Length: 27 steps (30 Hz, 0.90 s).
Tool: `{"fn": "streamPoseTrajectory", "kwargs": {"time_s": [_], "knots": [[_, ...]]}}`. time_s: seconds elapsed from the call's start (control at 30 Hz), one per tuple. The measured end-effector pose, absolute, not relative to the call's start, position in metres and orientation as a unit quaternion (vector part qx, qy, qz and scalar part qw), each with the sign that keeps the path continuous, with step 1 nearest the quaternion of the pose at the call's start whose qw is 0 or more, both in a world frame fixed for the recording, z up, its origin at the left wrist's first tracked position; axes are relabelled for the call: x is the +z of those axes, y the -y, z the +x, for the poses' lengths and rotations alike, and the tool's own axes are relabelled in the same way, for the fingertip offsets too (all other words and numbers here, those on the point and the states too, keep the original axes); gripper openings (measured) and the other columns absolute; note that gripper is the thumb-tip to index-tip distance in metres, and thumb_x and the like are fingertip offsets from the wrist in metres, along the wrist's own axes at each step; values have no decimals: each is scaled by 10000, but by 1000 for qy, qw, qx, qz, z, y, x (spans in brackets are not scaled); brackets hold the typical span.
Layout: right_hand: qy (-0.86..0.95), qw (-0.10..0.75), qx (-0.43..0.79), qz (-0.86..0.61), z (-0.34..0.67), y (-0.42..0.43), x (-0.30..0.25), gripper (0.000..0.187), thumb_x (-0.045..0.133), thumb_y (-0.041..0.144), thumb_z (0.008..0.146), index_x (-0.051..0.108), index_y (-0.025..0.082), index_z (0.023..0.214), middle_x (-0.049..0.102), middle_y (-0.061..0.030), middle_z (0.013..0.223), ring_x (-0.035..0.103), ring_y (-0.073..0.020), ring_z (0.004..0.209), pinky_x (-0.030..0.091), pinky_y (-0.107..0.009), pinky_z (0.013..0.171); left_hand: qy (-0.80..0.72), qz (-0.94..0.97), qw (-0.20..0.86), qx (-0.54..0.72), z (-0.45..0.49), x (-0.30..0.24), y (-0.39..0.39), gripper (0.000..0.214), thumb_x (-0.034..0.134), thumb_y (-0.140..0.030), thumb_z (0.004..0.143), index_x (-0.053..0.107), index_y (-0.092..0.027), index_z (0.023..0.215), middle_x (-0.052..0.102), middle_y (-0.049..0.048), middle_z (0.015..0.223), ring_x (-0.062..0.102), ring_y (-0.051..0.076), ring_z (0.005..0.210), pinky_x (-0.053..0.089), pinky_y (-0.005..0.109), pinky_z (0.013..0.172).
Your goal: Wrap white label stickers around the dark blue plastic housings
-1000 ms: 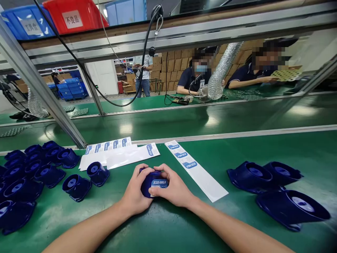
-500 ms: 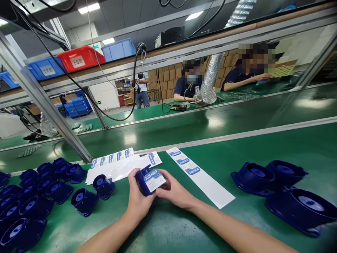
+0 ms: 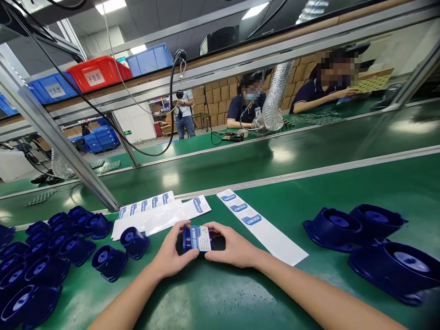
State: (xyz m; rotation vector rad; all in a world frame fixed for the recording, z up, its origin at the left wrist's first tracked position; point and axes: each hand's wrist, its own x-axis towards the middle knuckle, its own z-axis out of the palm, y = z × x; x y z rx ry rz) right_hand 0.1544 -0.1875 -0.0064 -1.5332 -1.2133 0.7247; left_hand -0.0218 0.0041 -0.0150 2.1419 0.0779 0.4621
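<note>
One blue housing (image 3: 187, 240), mid-frame: grasped by my left hand (image 3: 172, 255) and right hand (image 3: 235, 246), likely keeping label (image 3: 200, 239) visible.

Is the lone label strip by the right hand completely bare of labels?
No, three printed labels sit at the far end of the label strip.

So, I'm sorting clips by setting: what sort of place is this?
Likely a factory assembly line: a green worktop holds many matching dark blue parts and label strips, and two people in dark shirts are at work beyond it.
</note>
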Motion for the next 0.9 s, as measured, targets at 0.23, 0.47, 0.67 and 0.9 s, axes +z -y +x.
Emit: {"fn": "streamPoseTrajectory", "kwargs": {"time_s": [0.23, 0.47, 0.67, 0.9], "knots": [[496, 504, 281, -649, 146, 183, -8, 470, 880, 408, 755, 667, 246, 1142, 736, -25, 1133, 673, -273, 1057, 517, -439, 962, -65, 879, 439, 178, -24, -8, 7, 665, 737, -296, 880, 443, -283, 1477, 524, 117, 1460, 539, 312, 1341, 478, 531, 1112], [491, 538, 280, -625, 140, 182, -11, 376, 883, 391, 745, 665, 222, 1000, 721, -15, 1009, 675, -245, 963, 541, -417, 922, -69, 863, 461, 193, -24, 0, 15, 647, 795, -254, 803, 569, -276, 1409, 556, 89, 1285, 581, 275, 1203, 542, 442, 991], [483, 552, 301, -609, 139, 184, -11, 391, 891, 404, 729, 684, 218, 1003, 730, -41, 1073, 688, -266, 1023, 545, -457, 996, -68, 856, 473, 196, -24, 2, 16, 632, 823, -307, 795, 609, -255, 1388, 550, 85, 1197, 585, 269, 1143, 542, 431, 962], [471, 563, 311, -605, 141, 187, -12, 417, 923, 437, 684, 717, 208, 966, 752, -94, 1204, 702, -330, 1153, 545, -496, 1042, -54, 872, 435, 218, -25, 3, 21, 590, 850, -331, 795, 661, -252, 1349, 589, 74, 1111, 605, 264, 1050, 506, 449, 965]]}}
